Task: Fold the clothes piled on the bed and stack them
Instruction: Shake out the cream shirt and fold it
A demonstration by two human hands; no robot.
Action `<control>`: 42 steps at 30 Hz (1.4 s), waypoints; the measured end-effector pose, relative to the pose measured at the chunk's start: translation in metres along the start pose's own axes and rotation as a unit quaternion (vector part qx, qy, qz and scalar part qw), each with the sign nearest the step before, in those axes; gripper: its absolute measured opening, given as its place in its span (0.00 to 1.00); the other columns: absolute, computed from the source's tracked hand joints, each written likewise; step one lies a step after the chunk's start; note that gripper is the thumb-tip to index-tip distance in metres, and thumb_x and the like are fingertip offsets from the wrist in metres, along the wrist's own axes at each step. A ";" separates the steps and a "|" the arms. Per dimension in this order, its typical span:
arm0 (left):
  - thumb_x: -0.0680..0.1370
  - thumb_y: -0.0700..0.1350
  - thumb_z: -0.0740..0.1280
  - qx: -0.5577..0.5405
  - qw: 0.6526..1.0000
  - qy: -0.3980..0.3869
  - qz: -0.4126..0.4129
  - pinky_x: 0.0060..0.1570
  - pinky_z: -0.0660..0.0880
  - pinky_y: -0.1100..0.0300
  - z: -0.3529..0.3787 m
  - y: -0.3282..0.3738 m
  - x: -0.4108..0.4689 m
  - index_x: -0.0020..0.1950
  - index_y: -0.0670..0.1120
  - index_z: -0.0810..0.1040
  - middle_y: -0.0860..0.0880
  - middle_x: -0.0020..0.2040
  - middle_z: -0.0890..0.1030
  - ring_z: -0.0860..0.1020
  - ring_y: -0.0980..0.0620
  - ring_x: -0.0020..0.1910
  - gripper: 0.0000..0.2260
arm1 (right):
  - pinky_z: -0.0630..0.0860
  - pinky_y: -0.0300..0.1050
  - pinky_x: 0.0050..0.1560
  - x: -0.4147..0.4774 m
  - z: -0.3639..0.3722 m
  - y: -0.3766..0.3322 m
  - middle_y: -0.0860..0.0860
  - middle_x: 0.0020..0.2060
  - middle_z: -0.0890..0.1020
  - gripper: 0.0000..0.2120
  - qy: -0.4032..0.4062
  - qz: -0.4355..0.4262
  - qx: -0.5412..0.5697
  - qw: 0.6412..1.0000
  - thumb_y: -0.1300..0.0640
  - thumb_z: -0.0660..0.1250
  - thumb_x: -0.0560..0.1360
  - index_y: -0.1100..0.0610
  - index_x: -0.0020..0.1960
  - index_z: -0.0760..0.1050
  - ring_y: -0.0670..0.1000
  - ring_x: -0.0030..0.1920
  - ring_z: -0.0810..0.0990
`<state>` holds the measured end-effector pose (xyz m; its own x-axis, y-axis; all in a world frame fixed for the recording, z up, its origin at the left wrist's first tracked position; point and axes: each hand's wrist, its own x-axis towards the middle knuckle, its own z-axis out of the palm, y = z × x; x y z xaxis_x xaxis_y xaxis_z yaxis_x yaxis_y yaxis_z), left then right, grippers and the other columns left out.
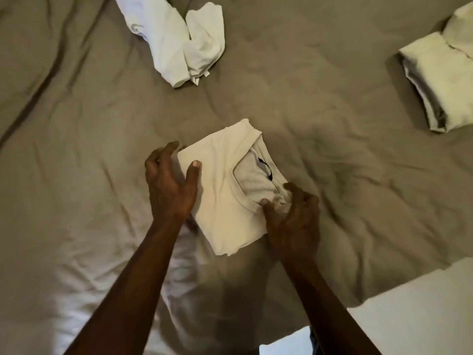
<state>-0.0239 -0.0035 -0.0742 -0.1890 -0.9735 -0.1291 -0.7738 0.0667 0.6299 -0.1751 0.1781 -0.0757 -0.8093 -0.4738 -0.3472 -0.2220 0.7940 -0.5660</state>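
While a wrinkled taupe bedspread (76, 129) fills the view, one stack of folded pale clothes (440, 80) lies at its right, cut off by the edge so its pieces cannot be counted, and one crumpled white garment (179, 39) lies unfolded at the top. One folded cream shirt (225, 190) rests mid-bed between two hands: the left hand (169, 183) grips its left edge, thumb on top, and the right hand (291, 224) pinches the collar with curled fingers. A dark neck tag (265, 163) is too small to read.

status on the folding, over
Left hand grips folded shirt at edge, right hand pinches its right side. White garment unfolded beyond. Stack at right, nothing between.
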 end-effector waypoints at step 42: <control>0.45 0.49 0.89 -0.346 0.738 -0.519 -0.258 0.43 0.84 0.41 0.012 0.159 -0.014 0.60 0.38 0.84 0.34 0.59 0.83 0.85 0.34 0.54 0.45 | 0.84 0.48 0.50 0.082 -0.198 0.041 0.51 0.56 0.86 0.31 -0.187 0.134 0.386 0.894 0.60 0.74 0.66 0.50 0.69 0.76 0.54 0.57 0.85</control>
<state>-0.1517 0.0234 0.0188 -0.6158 -0.1145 -0.7795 -0.4787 -0.7314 0.4856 -0.3583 0.2475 0.0209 -0.5063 -0.5157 -0.6912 0.5095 0.4677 -0.7222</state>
